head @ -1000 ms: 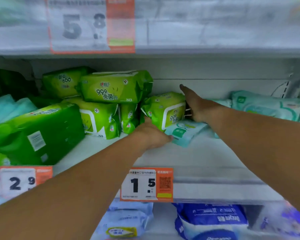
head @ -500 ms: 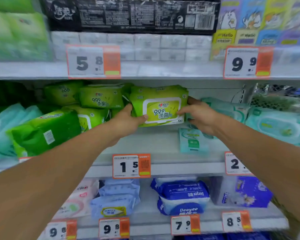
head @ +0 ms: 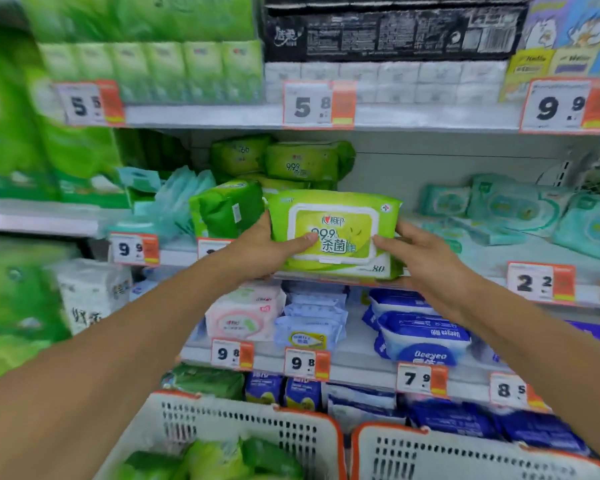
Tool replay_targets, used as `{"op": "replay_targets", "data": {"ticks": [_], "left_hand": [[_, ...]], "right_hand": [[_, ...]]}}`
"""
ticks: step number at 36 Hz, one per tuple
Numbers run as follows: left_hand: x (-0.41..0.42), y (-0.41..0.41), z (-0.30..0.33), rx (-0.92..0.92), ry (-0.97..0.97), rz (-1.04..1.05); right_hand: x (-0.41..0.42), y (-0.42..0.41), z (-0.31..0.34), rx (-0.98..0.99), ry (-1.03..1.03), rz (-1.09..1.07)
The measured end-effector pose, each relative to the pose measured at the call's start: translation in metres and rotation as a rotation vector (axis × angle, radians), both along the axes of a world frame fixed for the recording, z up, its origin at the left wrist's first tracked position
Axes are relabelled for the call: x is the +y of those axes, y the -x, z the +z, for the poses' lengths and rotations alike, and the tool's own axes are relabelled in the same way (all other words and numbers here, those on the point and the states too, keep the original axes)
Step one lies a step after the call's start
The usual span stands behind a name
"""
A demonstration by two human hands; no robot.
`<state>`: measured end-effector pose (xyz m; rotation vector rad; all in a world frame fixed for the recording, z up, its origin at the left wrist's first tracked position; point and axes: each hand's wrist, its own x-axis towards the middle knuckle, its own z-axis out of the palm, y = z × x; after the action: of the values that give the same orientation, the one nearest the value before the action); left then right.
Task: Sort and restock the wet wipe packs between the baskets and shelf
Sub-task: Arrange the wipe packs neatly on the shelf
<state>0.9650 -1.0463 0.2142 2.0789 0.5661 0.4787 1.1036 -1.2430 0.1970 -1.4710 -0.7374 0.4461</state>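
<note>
Green 99.9 pack (head: 333, 233) now off the shelf (head: 499, 252), held in the air in front of its edge w/ both hands. 1 s ago it stood on the shelf among the other greens; 0.5 s ago it was just lifted. So: a pull from the shelf, prob. headed to a basket.

Left hand (head: 260, 252) grips the left end, thumb across the front. Right hand (head: 426, 261) is at the right end, fingers (head: 385, 241) on the front, rest looks under it.

Counts: 1 pack in hand; approx. 4 green packs (head: 305, 164) left stacked behind, blurry; 2 baskets below: left basket (head: 243, 427) has green packs, count unclear; right basket (head: 447, 455), contents not visible.
</note>
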Motion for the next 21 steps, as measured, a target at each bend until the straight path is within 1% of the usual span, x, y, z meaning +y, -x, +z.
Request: {"op": "replay_targets", "data": {"ticks": [3,5,8,12,15,18,21], "left_hand": [[0.003,0.035,-0.003,0.045,-0.052,0.019],[0.006,0.056,-0.019,0.103,-0.037,0.06],[0.011,0.085,-0.059,0.223,0.058,0.068],[0.014,0.12,-0.132,0.416,0.29,0.062],[0.018,0.138,-0.173,0.563,0.336,0.05],[0.028,0.141,-0.187,0.654,0.296,0.055],[0.038,0.145,-0.188,0.828,0.224,0.101]], "right_hand": [[0.008,0.021,-0.01,-0.002,0.047,0.013],[0.012,0.038,-0.025,0.038,0.126,0.051],[0.021,0.061,-0.06,0.101,0.295,0.087],[0.029,0.091,-0.123,0.19,0.592,0.154],[0.034,0.112,-0.161,0.297,0.714,0.239],[0.038,0.12,-0.187,0.41,0.741,0.302],[0.046,0.123,-0.195,0.514,0.68,0.3]]}}
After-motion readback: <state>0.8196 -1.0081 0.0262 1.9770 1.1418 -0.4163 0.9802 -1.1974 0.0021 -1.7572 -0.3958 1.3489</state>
